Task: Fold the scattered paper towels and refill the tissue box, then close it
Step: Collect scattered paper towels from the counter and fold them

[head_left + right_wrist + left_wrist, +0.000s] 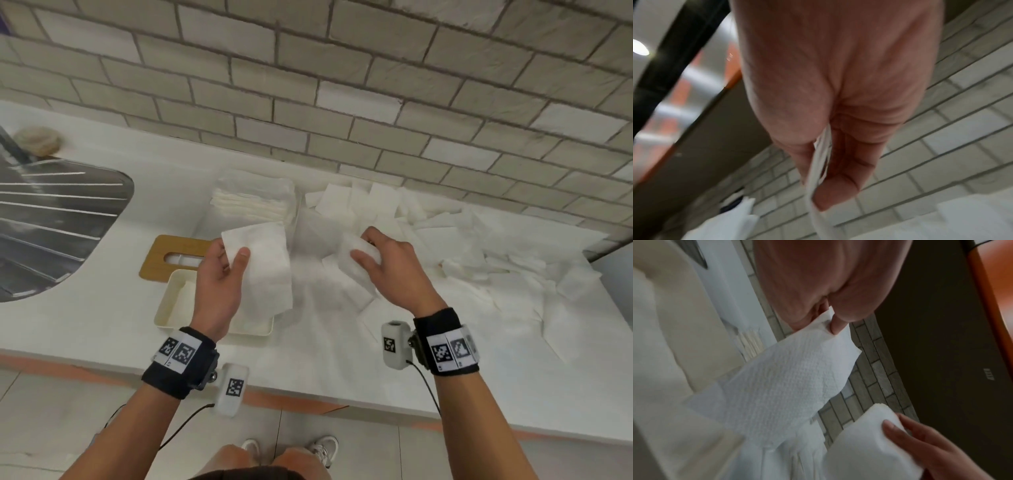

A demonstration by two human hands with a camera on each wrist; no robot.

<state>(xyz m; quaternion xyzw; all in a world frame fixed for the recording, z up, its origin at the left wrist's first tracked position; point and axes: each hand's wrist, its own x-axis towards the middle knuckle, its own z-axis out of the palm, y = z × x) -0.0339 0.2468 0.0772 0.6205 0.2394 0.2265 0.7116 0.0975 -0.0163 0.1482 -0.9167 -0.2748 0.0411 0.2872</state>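
Progress: early to middle, by my reading; a folded stack (pixel 253 202) sits near the tiled wall, yet many loose paper towels (pixel 455 246) lie scattered over the right of the white counter (pixel 102 325).
Remaining: more folding, loading the box, fitting the lid.
Tissue box: cream base (pixel 171 301) open, at the counter's near left; any sheets inside are hidden by the held towel.
Lid: wooden lid (pixel 164 253), slotted, lying flat just behind the base.
Left hand (pixel 219 284): thumb and fingers pinch a paper towel (pixel 267 267) by its upper edge, above the base.
Right hand (pixel 387 270): grasps a second folded towel (pixel 356 263), thumb on top.
Towel look: white, embossed weave, limp, softly creased; edges blurred in the wrist views.
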